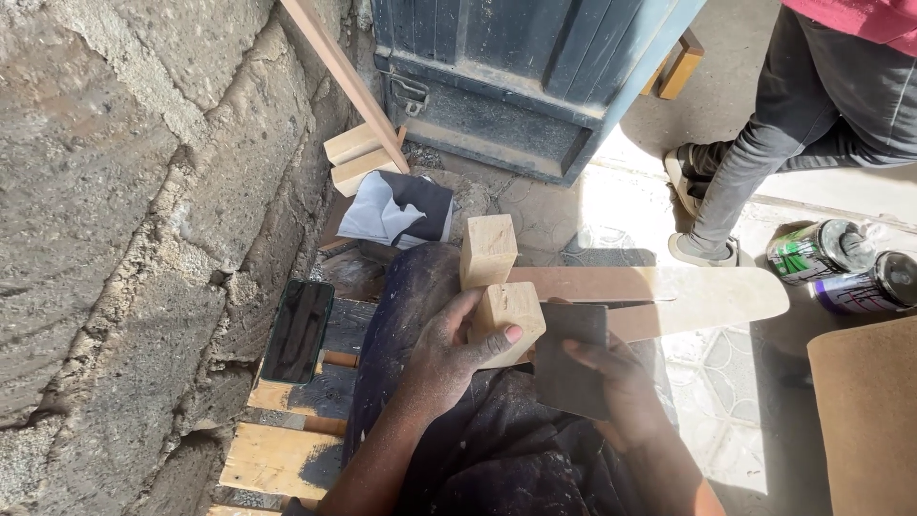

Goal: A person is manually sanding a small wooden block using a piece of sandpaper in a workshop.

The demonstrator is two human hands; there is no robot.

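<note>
1. My left hand (pixel 449 358) is closed around a pale wooden block (pixel 511 320), thumb across its near face, holding it over my lap.
2. My right hand (pixel 621 387) grips a dark sheet of sandpaper (pixel 571 358), fingers curled over its edge; the sheet stands just beside the block's right face, and I cannot tell whether the two touch.
3. A second wooden block (pixel 488 250) stands upright directly behind the held one, resting on my knee.
4. A long flat board (pixel 669 296) with a rounded end runs from behind the blocks to the right, partly in sunlight.
5. A dark phone (pixel 298 332) lies screen-up on the slatted wooden bench (pixel 282 459) to my left, near the rough stone wall (pixel 124 210).
6. Further offcut blocks (pixel 358 158) lie at the foot of the wall, with folded sandpaper sheets (pixel 396 210) just in front of them.
7. Two paint cans (pixel 845 263) lie on their sides at the right, near another person's legs (pixel 764 162).
8. A blue metal door (pixel 516 76) stands at the top centre.
</note>
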